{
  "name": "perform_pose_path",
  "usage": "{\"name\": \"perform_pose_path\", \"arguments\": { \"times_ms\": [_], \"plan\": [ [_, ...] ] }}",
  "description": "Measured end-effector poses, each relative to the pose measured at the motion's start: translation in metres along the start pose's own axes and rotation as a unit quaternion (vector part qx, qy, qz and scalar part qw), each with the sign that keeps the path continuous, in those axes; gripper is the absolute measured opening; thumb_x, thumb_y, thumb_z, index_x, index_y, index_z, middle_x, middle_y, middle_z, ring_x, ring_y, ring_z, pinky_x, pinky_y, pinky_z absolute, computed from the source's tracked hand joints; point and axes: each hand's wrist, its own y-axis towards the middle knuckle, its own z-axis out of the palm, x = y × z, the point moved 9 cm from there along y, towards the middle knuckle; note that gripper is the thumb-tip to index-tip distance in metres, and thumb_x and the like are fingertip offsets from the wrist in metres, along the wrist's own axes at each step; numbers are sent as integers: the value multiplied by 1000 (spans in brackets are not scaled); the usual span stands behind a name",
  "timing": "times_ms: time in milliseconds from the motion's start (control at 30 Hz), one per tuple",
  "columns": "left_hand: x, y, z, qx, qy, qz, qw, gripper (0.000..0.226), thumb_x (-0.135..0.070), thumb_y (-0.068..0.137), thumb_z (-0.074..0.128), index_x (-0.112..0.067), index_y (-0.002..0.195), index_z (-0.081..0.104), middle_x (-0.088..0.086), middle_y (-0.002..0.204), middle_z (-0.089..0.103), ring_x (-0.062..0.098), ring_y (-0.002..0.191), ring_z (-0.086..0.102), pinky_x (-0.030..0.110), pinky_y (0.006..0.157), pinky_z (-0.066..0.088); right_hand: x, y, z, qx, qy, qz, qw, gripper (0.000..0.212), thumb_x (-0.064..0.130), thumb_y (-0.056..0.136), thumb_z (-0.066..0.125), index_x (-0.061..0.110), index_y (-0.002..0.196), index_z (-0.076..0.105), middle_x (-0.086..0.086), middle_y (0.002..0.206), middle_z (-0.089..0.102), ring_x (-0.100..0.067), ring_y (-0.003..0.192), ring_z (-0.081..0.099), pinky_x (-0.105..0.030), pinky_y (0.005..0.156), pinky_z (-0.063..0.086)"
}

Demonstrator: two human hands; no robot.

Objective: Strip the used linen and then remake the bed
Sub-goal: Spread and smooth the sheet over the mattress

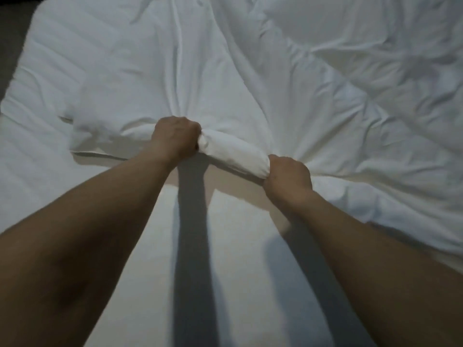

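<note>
A crumpled white duvet (288, 78) covers the far and right part of the bed. Its near edge is bunched into a thick roll (233, 152) between my two hands. My left hand (175, 137) grips the left end of that roll, fingers curled round the fabric. My right hand (289, 177) grips the right end in the same way. Folds in the duvet radiate away from both fists. Below my arms lies the flat white sheet on the mattress (238, 246), with the shadows of my forearms across it.
The quilted mattress top (62, 71) shows bare at the left, with its rounded corner at the upper left. Dark floor (10, 53) runs beside the bed's left edge. The duvet hangs over the sheet at the right.
</note>
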Motion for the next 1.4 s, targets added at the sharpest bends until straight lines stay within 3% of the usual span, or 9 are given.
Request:
{"name": "perform_pose_path", "arguments": {
  "times_ms": [300, 467, 567, 733, 900, 1067, 1167, 1267, 1400],
  "plan": [
    [-73, -240, -1, 174, -62, 62, 981, 23, -22, 86, 52, -16, 105, 65, 9, 105, 68, 31, 99, 65, 34, 81, 49, 3, -183, 13, 110, -66, 8, 992, 28, 21, 89, 47, 22, 114, 59, -3, 112, 64, -25, 102, 63, -32, 83, 46],
    [-90, -307, 59, 252, -122, 157, 947, 58, -46, 82, 59, -15, 128, 45, 9, 130, 46, 30, 117, 47, 39, 96, 40, 21, -247, 57, 210, -129, 23, 969, 85, 31, 84, 54, 9, 153, 9, -17, 154, 19, -34, 142, 21, -48, 118, 5],
    [-46, -295, 65, 171, -146, 269, 937, 73, -70, 80, 48, -23, 137, 47, 5, 139, 46, 26, 128, 41, 40, 110, 23, 91, -242, 83, 211, -19, -30, 977, 105, 42, 77, 56, 18, 153, -13, -19, 158, -19, -42, 146, -10, -50, 115, -11],
    [118, -243, 84, 28, -110, 189, 976, 58, -57, 93, 30, -31, 142, 46, 4, 151, 40, 25, 143, 28, 47, 119, 11, 206, -218, 141, 133, 27, -6, 991, 131, 65, 37, 52, -11, 140, 26, -39, 142, 30, -52, 138, 21, -54, 113, 13],
    [207, -215, 122, 56, -184, 106, 976, 66, -63, 94, 22, -33, 152, 21, 7, 161, 13, 30, 148, 12, 54, 117, 19, 240, -208, 152, 75, 46, 113, 990, 128, 72, 47, 41, -17, 139, 27, -43, 141, 30, -48, 137, 20, -54, 114, 7],
    [237, -243, 139, 139, -419, -171, 881, 64, -54, 88, 55, -10, 133, 43, 13, 139, 36, 34, 131, 32, 43, 108, 30, 297, -232, 127, -27, 74, 101, 992, 122, 76, 59, 51, 3, 151, 18, -23, 152, 26, -38, 142, 24, -54, 116, 9],
    [230, -254, 142, 210, -455, -163, 850, 64, -65, 75, 55, -10, 108, 57, 8, 128, 47, 31, 119, 44, 46, 102, 41, 330, -230, 114, -99, 72, 117, 986, 93, 73, 74, 45, 2, 135, 48, -18, 130, 50, -36, 124, 46, -57, 109, 25],
    [214, -255, 143, 254, -603, -152, 741, 44, -46, 82, 66, -10, 107, 63, 3, 102, 67, 17, 85, 64, 33, 70, 53, 329, -222, 105, -135, 39, 172, 975, 60, 57, 87, 44, 4, 110, 58, -17, 106, 56, -37, 100, 56, -53, 95, 41],
    [204, -251, 143, 239, -587, -89, 769, 36, -33, 87, 65, -16, 119, 64, -3, 113, 68, 19, 99, 64, 30, 84, 51, 319, -233, 103, -168, 39, 260, 950, 48, 43, 82, 69, 7, 111, 54, -17, 110, 51, -38, 104, 50, -53, 99, 36]
  ]
}}
